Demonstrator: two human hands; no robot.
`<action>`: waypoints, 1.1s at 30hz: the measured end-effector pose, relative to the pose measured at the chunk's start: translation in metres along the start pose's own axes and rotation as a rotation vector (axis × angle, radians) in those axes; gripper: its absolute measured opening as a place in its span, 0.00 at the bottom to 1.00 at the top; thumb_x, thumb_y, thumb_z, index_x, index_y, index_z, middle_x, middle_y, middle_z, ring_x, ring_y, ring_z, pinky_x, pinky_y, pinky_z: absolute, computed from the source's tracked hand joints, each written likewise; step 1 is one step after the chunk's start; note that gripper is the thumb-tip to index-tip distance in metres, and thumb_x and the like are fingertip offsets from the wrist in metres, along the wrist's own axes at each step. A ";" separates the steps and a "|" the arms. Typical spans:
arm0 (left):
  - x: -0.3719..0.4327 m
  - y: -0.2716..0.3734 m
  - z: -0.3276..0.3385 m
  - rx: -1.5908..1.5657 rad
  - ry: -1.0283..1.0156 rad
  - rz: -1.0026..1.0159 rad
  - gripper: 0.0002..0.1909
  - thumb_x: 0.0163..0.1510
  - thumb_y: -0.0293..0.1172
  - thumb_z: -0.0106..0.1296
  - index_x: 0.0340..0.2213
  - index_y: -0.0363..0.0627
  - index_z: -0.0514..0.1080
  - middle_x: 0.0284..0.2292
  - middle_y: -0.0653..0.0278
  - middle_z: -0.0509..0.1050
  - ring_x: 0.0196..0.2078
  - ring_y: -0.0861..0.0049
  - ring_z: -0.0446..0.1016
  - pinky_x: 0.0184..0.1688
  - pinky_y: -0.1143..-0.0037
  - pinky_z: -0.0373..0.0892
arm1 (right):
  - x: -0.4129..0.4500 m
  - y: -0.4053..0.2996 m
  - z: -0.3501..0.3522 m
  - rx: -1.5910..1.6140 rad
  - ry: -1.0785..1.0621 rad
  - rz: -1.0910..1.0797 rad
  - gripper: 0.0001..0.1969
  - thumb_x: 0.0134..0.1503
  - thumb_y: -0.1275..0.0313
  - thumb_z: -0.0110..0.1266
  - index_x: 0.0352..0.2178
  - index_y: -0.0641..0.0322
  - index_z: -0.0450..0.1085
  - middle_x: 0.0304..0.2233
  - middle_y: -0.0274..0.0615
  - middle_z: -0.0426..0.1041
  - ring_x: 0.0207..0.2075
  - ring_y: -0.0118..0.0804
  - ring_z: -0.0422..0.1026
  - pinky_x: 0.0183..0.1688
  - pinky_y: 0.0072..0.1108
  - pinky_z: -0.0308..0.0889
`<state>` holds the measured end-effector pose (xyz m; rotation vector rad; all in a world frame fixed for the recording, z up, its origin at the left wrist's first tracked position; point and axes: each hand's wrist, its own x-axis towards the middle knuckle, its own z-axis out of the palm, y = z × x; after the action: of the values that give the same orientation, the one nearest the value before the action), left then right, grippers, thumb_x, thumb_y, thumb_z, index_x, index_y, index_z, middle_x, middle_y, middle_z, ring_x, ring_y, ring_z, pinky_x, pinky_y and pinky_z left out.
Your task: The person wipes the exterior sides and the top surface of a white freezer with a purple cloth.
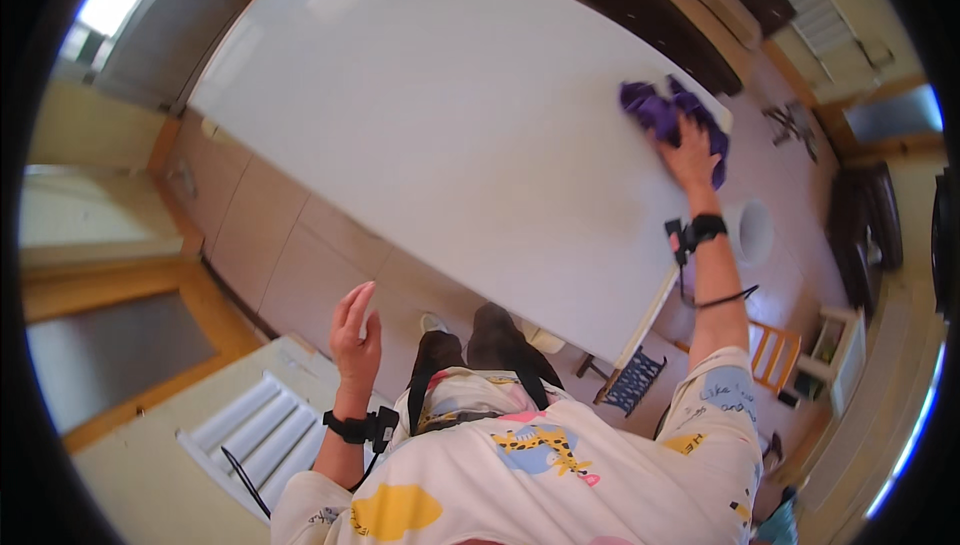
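A crumpled purple cloth (658,114) lies at the far right corner of a large white table (450,117), part of it hanging at the edge. My right hand (690,155) is on this cloth with the arm stretched out, fingers spread over and pressing into the fabric. Some of its fingertips are hidden in the folds. My left hand (354,335) is raised in the air in front of my body, off the table's near side. It holds nothing, and its thumb stands apart from the fingers. Both wrists carry black straps with small devices and cables.
A dark brown sofa (637,12) runs along the table's far side. On the floor to the right stand a white bin (752,232), a wooden chair (776,356) and a small white shelf (836,353). A stool with a woven seat (634,382) is near the table's closest corner. A white radiator (262,432) is at lower left.
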<state>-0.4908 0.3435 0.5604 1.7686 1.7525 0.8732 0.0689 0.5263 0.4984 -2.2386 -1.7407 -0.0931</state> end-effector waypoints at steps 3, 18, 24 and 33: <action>-0.012 0.004 -0.004 0.018 0.051 -0.035 0.21 0.48 0.16 0.49 0.46 0.43 0.71 0.43 0.58 0.73 0.46 0.64 0.71 0.48 0.72 0.66 | 0.060 -0.057 0.029 0.003 -0.144 0.096 0.40 0.47 0.38 0.48 0.58 0.41 0.56 0.62 0.36 0.53 0.63 0.52 0.47 0.55 0.64 0.39; -0.006 -0.059 -0.077 0.078 0.074 0.039 0.22 0.48 0.16 0.50 0.45 0.47 0.71 0.43 0.60 0.72 0.45 0.63 0.71 0.45 0.71 0.68 | -0.145 -0.246 -0.020 0.187 -0.257 -0.610 0.31 0.37 0.61 0.62 0.48 0.46 0.67 0.57 0.37 0.61 0.60 0.44 0.56 0.57 0.58 0.41; -0.029 -0.127 -0.126 0.028 0.134 -0.055 0.22 0.48 0.15 0.49 0.46 0.45 0.71 0.44 0.57 0.72 0.44 0.65 0.71 0.44 0.73 0.68 | -0.003 -0.281 0.026 -0.043 -0.183 0.000 0.34 0.48 0.49 0.52 0.56 0.45 0.58 0.62 0.35 0.53 0.63 0.48 0.48 0.52 0.65 0.41; 0.032 -0.101 -0.111 -0.038 0.044 0.119 0.23 0.47 0.15 0.49 0.46 0.44 0.70 0.44 0.58 0.72 0.45 0.65 0.71 0.45 0.73 0.68 | -0.065 -0.495 0.059 0.162 -0.294 -0.670 0.34 0.43 0.52 0.57 0.54 0.43 0.62 0.60 0.34 0.56 0.63 0.45 0.48 0.56 0.64 0.41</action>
<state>-0.6418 0.3703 0.5635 1.8574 1.6603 0.9952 -0.4288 0.5899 0.5245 -1.5324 -2.4877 0.2356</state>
